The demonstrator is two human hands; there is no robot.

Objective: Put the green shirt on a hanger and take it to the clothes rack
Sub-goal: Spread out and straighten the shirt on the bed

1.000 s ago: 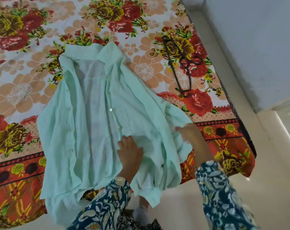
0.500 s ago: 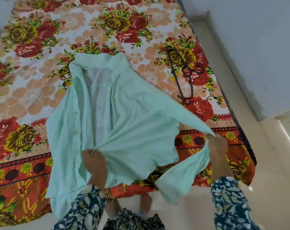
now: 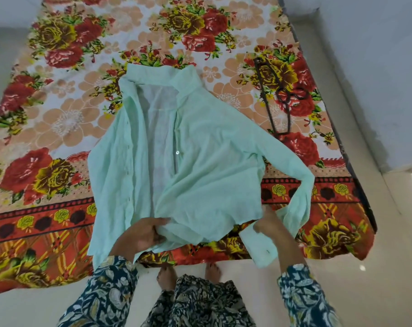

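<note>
The pale green shirt [image 3: 200, 161] lies spread on the floral bedsheet [image 3: 58, 119], front open, collar pointing away from me. Its right sleeve bends back toward the bed's near edge, the cuff hanging over it. My left hand [image 3: 143, 234] pinches the bottom hem at the middle. My right hand [image 3: 267, 226] holds the hem's right corner beside the cuff. A dark hanger [image 3: 278, 100] rests on the sheet to the right of the shirt, apart from it.
The bed fills most of the view, its near edge right in front of my bare feet [image 3: 188, 274]. A pale wall [image 3: 377, 67] runs along the bed's right side, with light floor [image 3: 389, 232] between them.
The shirt's right front panel, lifted half a second ago, now lies flat on the bed. Both hands moved down to the hem. The view has tilted to show more of the bed.
</note>
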